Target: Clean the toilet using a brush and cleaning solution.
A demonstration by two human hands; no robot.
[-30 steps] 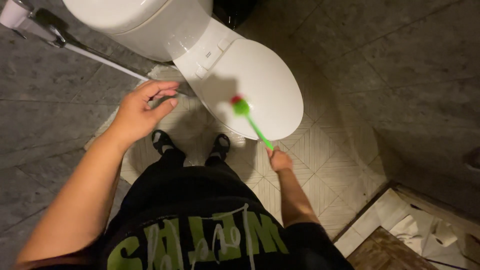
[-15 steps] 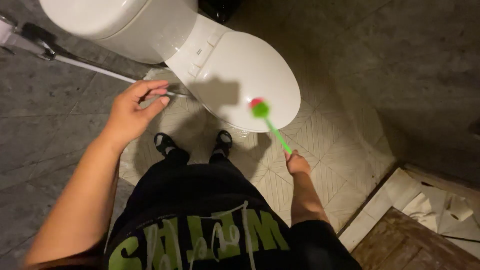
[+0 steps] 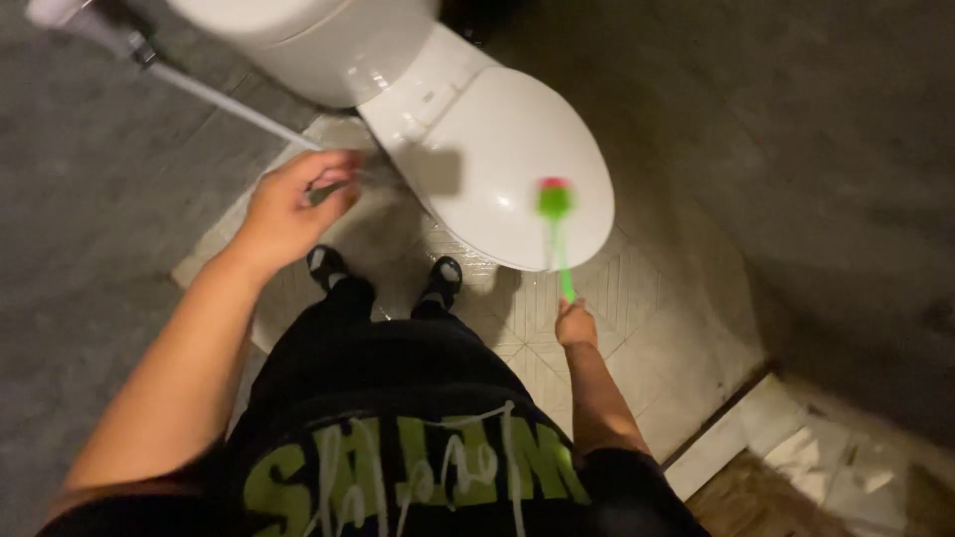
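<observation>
Green toilet brush [image 3: 555, 234] gripped in right hand [image 3: 575, 324] over closed toilet lid [image 3: 497, 159].

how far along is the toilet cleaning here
Nothing yet looks finished: the toilet lid is shut, so the bowl is hidden. In hand: the right hand holds a green brush, its head over the lid's front. The left hand hovers beside the toilet, near a thin white hose. The bowl itself seems left, but cleanliness cannot be judged here.
</observation>
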